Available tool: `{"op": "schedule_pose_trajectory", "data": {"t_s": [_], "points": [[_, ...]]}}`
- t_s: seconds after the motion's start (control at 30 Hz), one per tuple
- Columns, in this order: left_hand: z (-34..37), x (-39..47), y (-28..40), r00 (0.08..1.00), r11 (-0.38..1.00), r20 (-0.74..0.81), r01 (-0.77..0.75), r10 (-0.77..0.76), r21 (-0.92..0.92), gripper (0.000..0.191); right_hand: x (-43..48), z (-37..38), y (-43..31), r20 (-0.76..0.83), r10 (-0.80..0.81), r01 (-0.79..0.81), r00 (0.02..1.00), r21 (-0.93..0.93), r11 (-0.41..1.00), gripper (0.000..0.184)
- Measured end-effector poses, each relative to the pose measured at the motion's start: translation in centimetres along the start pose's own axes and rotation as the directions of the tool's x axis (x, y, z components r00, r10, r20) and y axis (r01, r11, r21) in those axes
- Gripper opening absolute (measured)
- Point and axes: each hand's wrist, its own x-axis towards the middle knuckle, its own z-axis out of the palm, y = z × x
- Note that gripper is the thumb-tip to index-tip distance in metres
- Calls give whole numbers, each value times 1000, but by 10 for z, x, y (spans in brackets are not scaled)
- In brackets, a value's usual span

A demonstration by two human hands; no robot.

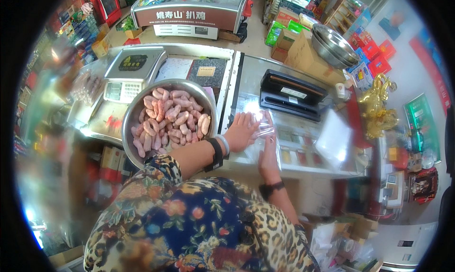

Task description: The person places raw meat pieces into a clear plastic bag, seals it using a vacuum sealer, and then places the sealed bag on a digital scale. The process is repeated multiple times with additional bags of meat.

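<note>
A clear plastic bag (263, 128) lies on the glass counter, its edges hard to see in the glare. My left hand (242, 131) rests palm down over the bag's left part, fingers spread. Along the bag's right side, my right hand (269, 158) touches it with its edge, fingers stretched away from me. To the left of my hands stands a steel bowl (214, 108) with many raw sausages (174, 117). A black vacuum sealer (291, 97) with its lid raised sits beyond the bag. Whether either hand pinches the plastic is not clear.
A digital scale (133, 71) stands behind the bowl, beside a dark notebook (208, 72). A stack of clear bags (333, 138) lies on the right of the counter. Steel basins (334, 46) rest on a cardboard box (309, 58) at the back right, near a paper cup (340, 90).
</note>
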Motion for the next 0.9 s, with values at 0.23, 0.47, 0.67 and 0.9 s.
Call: {"op": "schedule_pose_trajectory", "data": {"t_s": [0.23, 0.47, 0.67, 0.9], "points": [[7, -33, 31, 980, 938, -94, -195, 175, -285, 83, -7, 11, 6, 4, 101, -101, 995, -28, 995, 70], [13, -43, 29, 973, 878, -102, -232, 209, -418, 90, -14, 15, 19, 44, 150, -144, 988, -120, 982, 76], [16, -77, 32, 962, 900, -77, -274, 263, -339, 90, -20, 23, 20, -11, 110, -110, 994, -209, 972, 73], [0, -84, 27, 962, 901, 13, -252, 274, -354, 81, -60, 0, 11, 100, 4, 19, 995, -235, 972, 54]]}}
